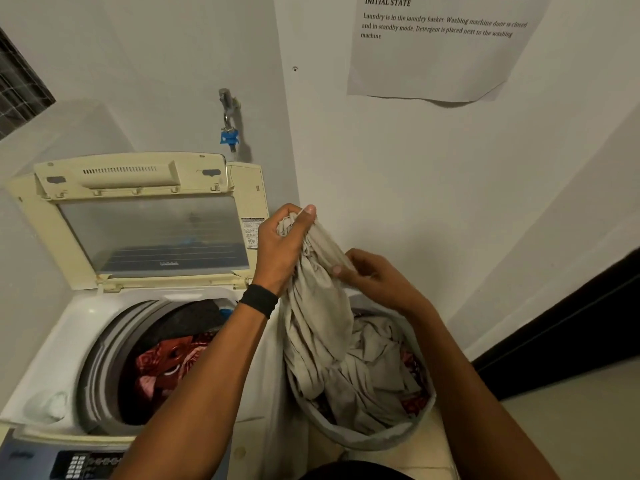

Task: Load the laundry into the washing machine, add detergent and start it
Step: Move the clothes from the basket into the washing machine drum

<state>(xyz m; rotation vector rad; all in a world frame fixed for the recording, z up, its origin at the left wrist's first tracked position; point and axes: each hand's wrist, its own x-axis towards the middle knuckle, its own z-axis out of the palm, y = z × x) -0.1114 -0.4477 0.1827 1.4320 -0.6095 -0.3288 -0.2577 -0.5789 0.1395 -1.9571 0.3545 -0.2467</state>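
Both forearms (207,393) reach out beside the washing machine (52,358), open-lidded with red laundry (166,365) in its drum. Right of it sits the laundry basket (363,441). Above that hangs a beige garment (318,313), left hand (280,247) fingers clamped on its top, right hand (377,275) fingers pinching it lower.

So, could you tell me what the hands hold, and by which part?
The beige cloth: the left hand grips its bunched top end, the right hand pinches it just below; the rest hangs into the basket.
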